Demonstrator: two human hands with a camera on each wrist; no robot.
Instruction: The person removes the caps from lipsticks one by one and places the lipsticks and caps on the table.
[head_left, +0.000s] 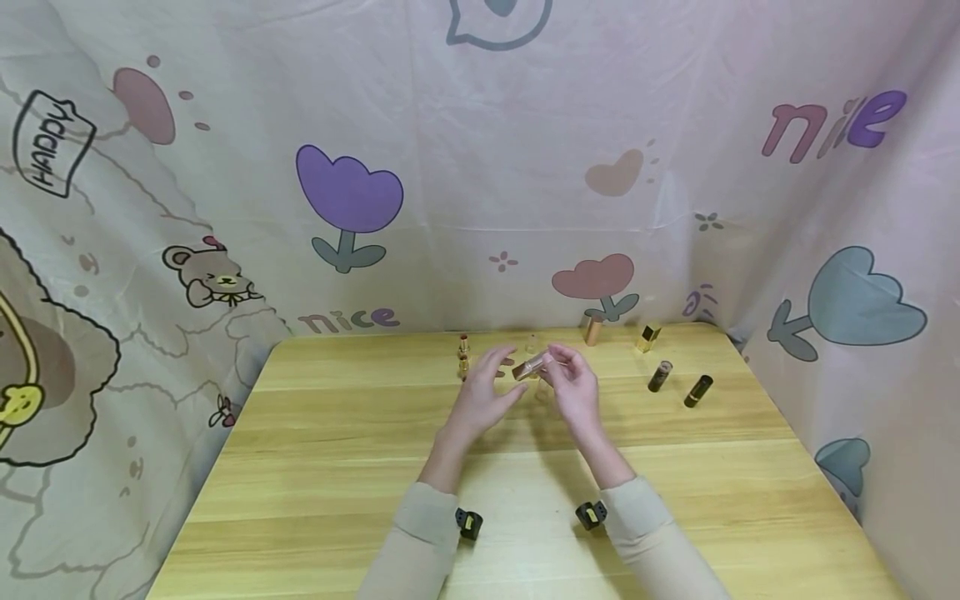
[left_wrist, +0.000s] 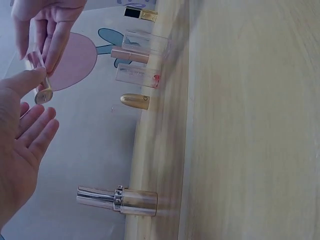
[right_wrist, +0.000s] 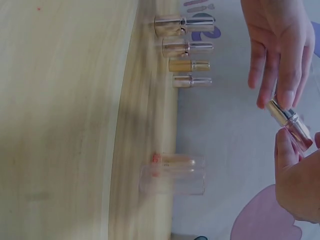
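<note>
In the head view my right hand (head_left: pixel 576 390) pinches a shiny rose-gold lipstick tube (head_left: pixel 528 367) above the table, tilted, its lower end pointing left. Around that end my left hand (head_left: pixel 483 398) is spread, thumb and fingers apart. From the left wrist, the tube (left_wrist: pixel 44 95) shows its round end between the hands; the left thumb overlaps it, and whether they touch is hard to tell. In the right wrist view the right hand (right_wrist: pixel 300 182) holds the clear, pinkish end, while left fingers hang by the gold end.
Several metallic lipsticks (right_wrist: pixel 186 65) stand in a row left of the hands. Clear caps (left_wrist: pixel 135 75) and a gold bullet-shaped piece (left_wrist: pixel 135 101) stand behind. Toward the right are a rose-gold tube (head_left: pixel 593 331), a gold-and-black lipstick (head_left: pixel 648 337) and two dark tubes (head_left: pixel 698 391). A patterned curtain (head_left: pixel 480 167) borders the table.
</note>
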